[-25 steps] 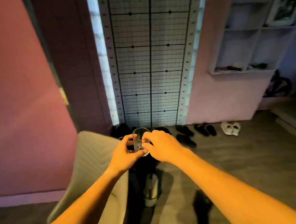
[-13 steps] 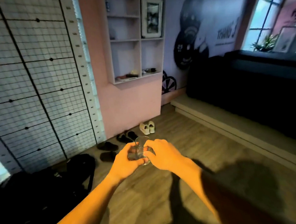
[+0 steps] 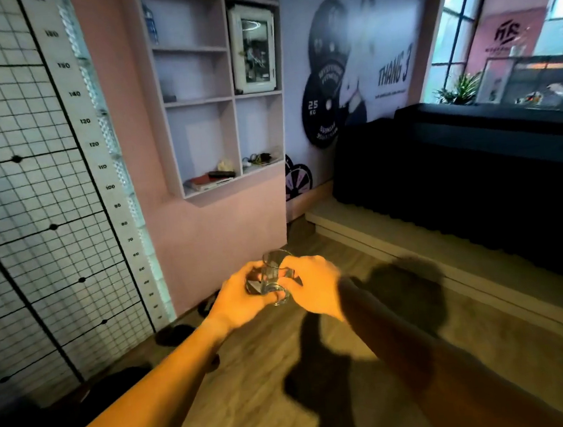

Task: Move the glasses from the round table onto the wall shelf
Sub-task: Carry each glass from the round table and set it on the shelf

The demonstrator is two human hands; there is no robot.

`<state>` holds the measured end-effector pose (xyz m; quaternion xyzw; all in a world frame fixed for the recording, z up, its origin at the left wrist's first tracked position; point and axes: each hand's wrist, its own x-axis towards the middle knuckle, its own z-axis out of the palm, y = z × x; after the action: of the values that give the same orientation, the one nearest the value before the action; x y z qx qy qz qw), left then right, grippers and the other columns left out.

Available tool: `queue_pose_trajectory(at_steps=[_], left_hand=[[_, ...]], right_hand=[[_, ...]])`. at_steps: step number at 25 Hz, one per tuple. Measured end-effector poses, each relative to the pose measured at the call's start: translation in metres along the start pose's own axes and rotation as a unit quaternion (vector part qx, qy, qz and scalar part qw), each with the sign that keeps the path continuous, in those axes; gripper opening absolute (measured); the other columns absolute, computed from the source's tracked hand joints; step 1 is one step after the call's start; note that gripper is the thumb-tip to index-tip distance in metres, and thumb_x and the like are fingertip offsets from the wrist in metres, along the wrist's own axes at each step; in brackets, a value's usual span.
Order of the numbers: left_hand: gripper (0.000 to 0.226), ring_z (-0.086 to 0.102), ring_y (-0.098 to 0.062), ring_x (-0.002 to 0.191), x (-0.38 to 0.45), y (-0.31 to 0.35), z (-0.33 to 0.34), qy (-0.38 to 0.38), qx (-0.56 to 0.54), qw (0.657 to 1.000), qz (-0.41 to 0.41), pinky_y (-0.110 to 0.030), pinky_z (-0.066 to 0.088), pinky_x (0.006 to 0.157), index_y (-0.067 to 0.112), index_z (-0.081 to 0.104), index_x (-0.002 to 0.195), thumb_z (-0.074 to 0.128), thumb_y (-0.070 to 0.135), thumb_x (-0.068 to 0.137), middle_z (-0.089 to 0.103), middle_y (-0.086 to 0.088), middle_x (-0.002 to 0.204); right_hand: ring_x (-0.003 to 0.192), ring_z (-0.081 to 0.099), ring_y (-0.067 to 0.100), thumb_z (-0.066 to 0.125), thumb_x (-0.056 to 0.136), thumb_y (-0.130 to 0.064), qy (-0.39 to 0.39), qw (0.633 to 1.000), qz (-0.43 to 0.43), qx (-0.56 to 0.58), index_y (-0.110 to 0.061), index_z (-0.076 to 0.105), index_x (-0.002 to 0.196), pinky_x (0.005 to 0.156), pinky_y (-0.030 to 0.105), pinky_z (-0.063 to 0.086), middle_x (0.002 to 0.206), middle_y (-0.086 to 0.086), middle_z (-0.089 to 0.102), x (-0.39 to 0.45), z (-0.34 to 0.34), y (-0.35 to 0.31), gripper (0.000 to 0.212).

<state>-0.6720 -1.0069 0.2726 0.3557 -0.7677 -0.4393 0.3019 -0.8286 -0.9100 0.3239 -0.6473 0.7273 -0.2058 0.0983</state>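
A clear drinking glass is held upright in front of me, low in the middle of the view. My left hand wraps its left side and my right hand grips its right side; both touch it. A second glass seems to sit low between my fingers, though I cannot tell for sure. The white wall shelf with several compartments hangs on the pink wall ahead, above and a little left of my hands. The round table is out of view.
The shelf's bottom compartments hold books and small items; a framed cabinet fills the upper right one. A grid height chart covers the left wall. Shoes lie by the wall. A dark sofa stands on a step at right.
My view has swung right, away from the chair and grid wall, toward the wall shelf, which now looms larger and closer. Both hands keep the same hold on the glass.
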Motion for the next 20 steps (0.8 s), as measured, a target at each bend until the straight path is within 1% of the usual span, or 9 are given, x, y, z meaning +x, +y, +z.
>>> queue_pose_trajectory(at_steps=[3,6,9,11,13,14,15,17,20], left_hand=[[0.052,0.068,0.008,0.084,0.074,-0.016,-0.001,-0.009,0.008,1.0,0.006,-0.007,0.049,0.071,0.034,0.06,0.111,0.089,0.021,0.069,0.072,0.026,0.088],[0.051,0.067,0.011,0.076,0.151,-0.031,0.004,0.015,0.007,1.0,0.009,-0.005,0.047,0.065,0.033,0.06,0.107,0.089,0.014,0.069,0.07,0.02,0.085],[0.051,0.065,0.011,0.081,0.222,-0.038,0.01,0.033,0.028,0.999,0.008,-0.008,0.049,0.068,0.033,0.061,0.108,0.089,0.017,0.069,0.069,0.014,0.094],[0.052,0.064,0.01,0.084,0.271,-0.044,0.014,0.048,0.031,0.998,0.01,-0.009,0.051,0.07,0.039,0.06,0.108,0.089,0.021,0.068,0.069,0.016,0.095],[0.054,0.066,0.004,0.087,0.316,-0.048,0.012,0.064,0.026,0.998,0.004,-0.018,0.055,0.076,0.043,0.058,0.108,0.089,0.025,0.068,0.068,0.016,0.097],[0.055,0.067,-0.001,0.089,0.338,-0.051,0.01,0.072,0.027,0.997,0.001,-0.023,0.057,0.078,0.041,0.058,0.111,0.089,0.026,0.068,0.067,0.013,0.1],[0.055,0.067,-0.004,0.091,0.357,-0.053,0.007,0.077,0.033,0.996,0.0,-0.025,0.057,0.08,0.039,0.058,0.114,0.088,0.026,0.069,0.067,0.01,0.102],[0.056,0.065,-0.006,0.094,0.396,-0.06,0.0,0.087,0.046,0.995,0.006,-0.021,0.055,0.08,0.036,0.058,0.115,0.089,0.026,0.069,0.067,0.008,0.104],[0.058,0.064,-0.01,0.098,0.465,-0.078,-0.013,0.101,0.049,0.994,0.013,-0.026,0.057,0.082,0.039,0.056,0.114,0.089,0.022,0.068,0.065,0.012,0.104]], right_hand=[[0.095,0.067,0.026,0.055,0.092,-0.039,0.01,1.0,-0.014,0.0,-0.031,0.057,0.104,0.079,0.039,0.057,0.105,0.003,0.071,0.069,0.0,0.032,0.014],[0.09,0.067,0.028,0.056,0.092,-0.039,0.027,0.999,-0.029,0.008,-0.029,0.059,0.102,0.072,0.036,0.055,0.101,0.005,0.071,0.141,-0.002,0.068,0.015],[0.079,0.06,0.021,0.057,0.094,-0.036,0.015,0.999,-0.04,0.024,-0.025,0.061,0.101,0.06,0.027,0.041,0.1,0.005,0.069,0.209,-0.012,0.103,0.013],[0.076,0.056,0.019,0.058,0.094,-0.035,0.004,0.998,-0.052,0.018,-0.025,0.061,0.101,0.061,0.027,0.038,0.097,0.004,0.069,0.257,-0.024,0.124,0.013],[0.081,0.061,0.023,0.058,0.095,-0.034,-0.002,0.998,-0.067,0.021,-0.024,0.062,0.102,0.064,0.03,0.044,0.098,0.004,0.07,0.305,-0.035,0.14,0.014],[0.085,0.063,0.025,0.058,0.095,-0.034,-0.006,0.997,-0.076,0.025,-0.023,0.061,0.103,0.067,0.033,0.049,0.1,0.004,0.071,0.329,-0.038,0.146,0.014],[0.089,0.065,0.027,0.058,0.095,-0.034,-0.007,0.996,-0.085,0.025,-0.023,0.061,0.102,0.071,0.036,0.053,0.101,0.004,0.071,0.348,-0.039,0.151,0.014],[0.092,0.066,0.028,0.058,0.094,-0.036,-0.007,0.995,-0.096,0.021,-0.023,0.06,0.1,0.076,0.041,0.057,0.103,0.004,0.072,0.39,-0.039,0.163,0.014],[0.091,0.067,0.029,0.059,0.094,-0.036,-0.01,0.994,-0.109,0.011,-0.023,0.059,0.099,0.077,0.044,0.057,0.102,0.006,0.071,0.467,-0.037,0.18,0.013]])
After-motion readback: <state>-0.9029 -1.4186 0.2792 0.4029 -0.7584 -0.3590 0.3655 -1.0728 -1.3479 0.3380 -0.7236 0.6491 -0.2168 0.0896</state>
